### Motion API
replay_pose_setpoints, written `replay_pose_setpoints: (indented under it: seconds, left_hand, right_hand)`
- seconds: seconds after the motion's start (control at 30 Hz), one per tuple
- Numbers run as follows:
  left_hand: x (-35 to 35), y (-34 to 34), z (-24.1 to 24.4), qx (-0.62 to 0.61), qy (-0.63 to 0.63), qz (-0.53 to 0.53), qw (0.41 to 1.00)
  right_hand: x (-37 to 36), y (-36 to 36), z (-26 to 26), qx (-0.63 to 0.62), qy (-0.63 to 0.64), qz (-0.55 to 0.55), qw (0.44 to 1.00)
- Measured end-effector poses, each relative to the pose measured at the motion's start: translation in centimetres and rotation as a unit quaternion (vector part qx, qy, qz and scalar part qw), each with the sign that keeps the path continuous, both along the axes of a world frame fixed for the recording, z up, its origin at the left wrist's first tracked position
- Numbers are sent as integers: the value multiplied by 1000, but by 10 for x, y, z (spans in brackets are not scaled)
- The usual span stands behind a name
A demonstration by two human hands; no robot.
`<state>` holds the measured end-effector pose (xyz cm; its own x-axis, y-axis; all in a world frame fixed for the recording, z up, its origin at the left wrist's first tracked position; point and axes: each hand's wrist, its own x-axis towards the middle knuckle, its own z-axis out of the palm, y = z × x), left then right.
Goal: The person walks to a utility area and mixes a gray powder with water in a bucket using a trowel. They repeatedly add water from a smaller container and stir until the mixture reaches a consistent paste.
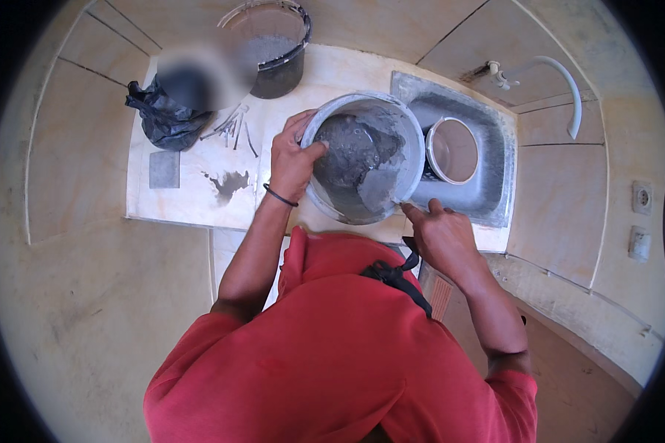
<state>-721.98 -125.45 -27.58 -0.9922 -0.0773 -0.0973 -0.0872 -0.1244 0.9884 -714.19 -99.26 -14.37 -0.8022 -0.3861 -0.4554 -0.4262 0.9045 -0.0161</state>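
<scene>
A round grey bucket (411,127) is tilted towards me over the counter, beside the sink. Wet grey cement-like mix (343,147) lies inside it and coats the wall. My left hand (293,152) grips the bucket's left rim, with the thumb inside and the fingers outside. At the lower right rim, my right hand (443,235) is closed around a tool that looks like a trowel. Its flat grey blade (384,187) rests inside the bucket, smeared with mix. The tool's handle is hidden in my fist.
A smaller bucket (453,150) stands in the metal sink (490,196), below a wall tap (499,75). A black tub (280,75) stands at the back. To the left are a black plastic bag (172,124), a grey square tile (164,170), thin strips (235,127) and a wet stain.
</scene>
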Motion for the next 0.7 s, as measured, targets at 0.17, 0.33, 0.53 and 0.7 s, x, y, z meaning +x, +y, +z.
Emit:
replay_pose_setpoints:
  seconds: [0.17,0.33,0.53,0.7]
  left_hand:
    - [23,7,9,88,-9,-11,996]
    - [26,11,8,34,23,-16,999]
    - [33,16,8,-7,54,-20,998]
    - [37,28,13,-4,71,-12,997]
  right_hand:
    - [1,4,2,13,100,3,995]
    - [8,2,-22,-8,99,56,993]
    - [3,6,-17,15,141,72,987]
    - [13,-2,-13,-17,131,119,984]
